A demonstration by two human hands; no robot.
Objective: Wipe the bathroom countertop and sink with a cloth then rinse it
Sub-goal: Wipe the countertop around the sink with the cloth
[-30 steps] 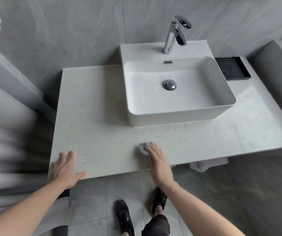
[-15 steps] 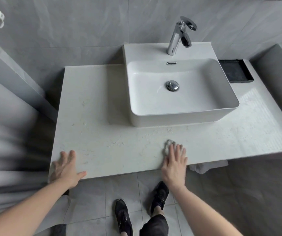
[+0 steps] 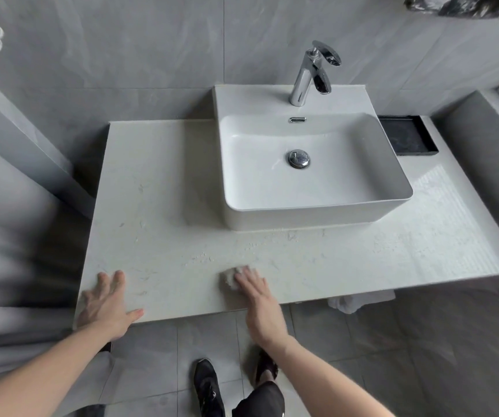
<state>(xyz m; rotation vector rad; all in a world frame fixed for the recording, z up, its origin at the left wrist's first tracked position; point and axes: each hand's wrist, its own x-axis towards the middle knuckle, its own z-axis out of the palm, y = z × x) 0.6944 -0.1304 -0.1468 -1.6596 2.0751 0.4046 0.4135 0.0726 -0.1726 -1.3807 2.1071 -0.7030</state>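
we have just one wide-angle view from the head, looking forward and steeply down from close above the tabletop [image 3: 158, 206], its near edge low in frame, the sink [image 3: 317, 218] ahead, the tiled wall beyond, and the floor below.

Two hands are on one countertop [image 3: 158, 206]: the left hand [image 3: 106, 305] and the right hand [image 3: 257, 299], with one small cloth [image 3: 230, 276] under the right fingertips. Beyond the right hand stand one sink [image 3: 317, 218], one faucet [image 3: 308, 73] and one black tray [image 3: 405, 138]. Two black shoes [image 3: 209, 389] show below the hands.

Soft even daylight, glare on right countertop [image 3: 441, 206], smeared blur at left edge, wide-angle bending
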